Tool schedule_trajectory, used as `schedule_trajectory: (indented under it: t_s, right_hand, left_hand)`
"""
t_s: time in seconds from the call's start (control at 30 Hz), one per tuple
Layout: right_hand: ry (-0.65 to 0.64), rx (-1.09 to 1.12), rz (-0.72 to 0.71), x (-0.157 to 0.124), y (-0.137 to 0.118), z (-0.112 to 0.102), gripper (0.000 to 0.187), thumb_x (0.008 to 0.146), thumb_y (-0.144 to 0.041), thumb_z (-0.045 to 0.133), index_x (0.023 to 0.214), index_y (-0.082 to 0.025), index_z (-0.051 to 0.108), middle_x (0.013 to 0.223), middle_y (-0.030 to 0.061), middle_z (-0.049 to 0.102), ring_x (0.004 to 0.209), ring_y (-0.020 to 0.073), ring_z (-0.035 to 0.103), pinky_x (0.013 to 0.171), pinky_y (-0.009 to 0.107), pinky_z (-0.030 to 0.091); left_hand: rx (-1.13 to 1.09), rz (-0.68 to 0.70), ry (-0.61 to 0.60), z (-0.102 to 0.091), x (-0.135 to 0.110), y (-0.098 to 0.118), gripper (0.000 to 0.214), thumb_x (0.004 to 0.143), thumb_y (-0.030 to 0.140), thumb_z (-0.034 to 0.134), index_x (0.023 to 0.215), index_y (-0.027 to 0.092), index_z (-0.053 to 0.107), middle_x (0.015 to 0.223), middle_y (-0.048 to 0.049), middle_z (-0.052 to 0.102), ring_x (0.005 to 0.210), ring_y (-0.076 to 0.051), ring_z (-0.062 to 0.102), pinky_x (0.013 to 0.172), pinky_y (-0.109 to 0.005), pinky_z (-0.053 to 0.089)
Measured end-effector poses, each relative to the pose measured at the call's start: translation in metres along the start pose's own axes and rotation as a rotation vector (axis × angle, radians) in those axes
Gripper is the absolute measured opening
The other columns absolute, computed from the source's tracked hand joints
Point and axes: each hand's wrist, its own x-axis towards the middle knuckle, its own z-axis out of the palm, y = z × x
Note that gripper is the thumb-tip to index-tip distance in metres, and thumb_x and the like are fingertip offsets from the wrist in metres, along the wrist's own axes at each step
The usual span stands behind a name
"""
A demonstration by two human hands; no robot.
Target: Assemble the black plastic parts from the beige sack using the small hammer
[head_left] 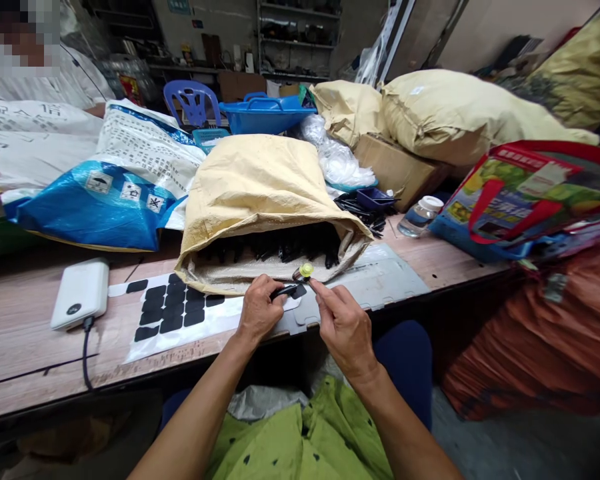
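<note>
My left hand [260, 307] is closed on a slim black piece [284, 292] at the front edge of the table. Close to its right, my right hand [347, 327] has its thumb and index finger pinched at the dark end of a small part with a round yellow-green top [306, 269]. Whether the two pieces are joined, I cannot tell. Behind both hands lies a beige woven sack [265, 177], its mouth facing me, with many black pieces [300, 245] inside. A white sheet of black stickers [173, 307] lies left of my left hand.
A white power bank [83, 293] with a cable lies at the left. A grey sheet [395, 270] is under the sack's right side. Farther right stand a lidded plastic jar [420, 217] and a colourful bag [525, 200]. A blue-white sack [125, 180] lies at the back left.
</note>
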Motion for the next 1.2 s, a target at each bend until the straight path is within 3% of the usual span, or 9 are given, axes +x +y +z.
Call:
schedule_trajectory:
  t_s: [0.5,0.67,0.73,0.93,1.07,1.2]
  right_hand:
    - [0.087,0.047,-0.042,-0.004,-0.003,0.006,0.042,0.104,-0.016,0.044,0.14,-0.026,0.064,0.093,0.0064,0.065,0.086,0.0164,0.064,0.083,0.026,0.05]
    - [-0.074,-0.069,-0.053,-0.008,-0.001,0.015,0.046,0.099,-0.011,0.049,0.139,-0.028,0.064,0.088,0.0044,0.064,0.079,0.0155,0.061,0.071,0.023,0.046]
    - [-0.068,-0.069,-0.037,-0.009,0.001,0.014,0.045,0.1,-0.012,0.049,0.138,-0.029,0.065,0.088,0.0039,0.064,0.079,0.0153,0.061,0.071,0.022,0.045]
    - [0.08,-0.159,-0.01,0.002,0.032,0.005,0.038,0.101,-0.019,0.051,0.134,-0.026,0.068,0.091,0.0055,0.065,0.085,0.0183,0.06,0.076,0.027,0.044]
    - [0.055,-0.312,-0.023,0.018,0.064,0.006,0.038,0.094,-0.011,0.056,0.124,-0.026,0.074,0.092,0.0069,0.063,0.084,0.0205,0.054,0.076,0.03,0.041]
    - [0.05,-0.224,0.018,0.028,0.064,0.008,0.034,0.089,-0.012,0.059,0.117,-0.023,0.076,0.101,0.0095,0.063,0.096,0.024,0.054,0.083,0.035,0.043]
  left_hand:
    - [0.154,0.05,-0.022,0.002,-0.001,-0.004,0.02,0.093,0.018,0.059,0.092,0.024,0.078,0.087,-0.0042,0.06,0.091,-0.022,0.057,0.084,-0.034,0.048]
    - [0.175,0.062,-0.016,0.004,-0.001,-0.003,0.02,0.093,0.015,0.059,0.09,0.023,0.077,0.086,-0.0045,0.06,0.091,-0.022,0.056,0.083,-0.034,0.048]
    - [0.172,0.051,-0.012,0.004,-0.001,-0.004,0.02,0.094,0.016,0.058,0.091,0.023,0.076,0.088,-0.0046,0.06,0.092,-0.023,0.056,0.085,-0.034,0.048]
    - [0.078,0.076,-0.03,0.0,-0.001,-0.005,0.025,0.103,0.025,0.046,0.102,0.023,0.071,0.098,-0.0053,0.065,0.1,-0.023,0.059,0.093,-0.036,0.048]
    - [0.065,0.092,-0.066,-0.003,-0.002,-0.002,0.03,0.105,0.029,0.039,0.106,0.022,0.068,0.102,-0.0065,0.069,0.099,-0.023,0.061,0.091,-0.036,0.047]
    - [0.091,0.09,-0.121,-0.003,-0.001,-0.002,0.031,0.106,0.031,0.039,0.103,0.022,0.068,0.1,-0.0056,0.072,0.097,-0.023,0.061,0.089,-0.037,0.045]
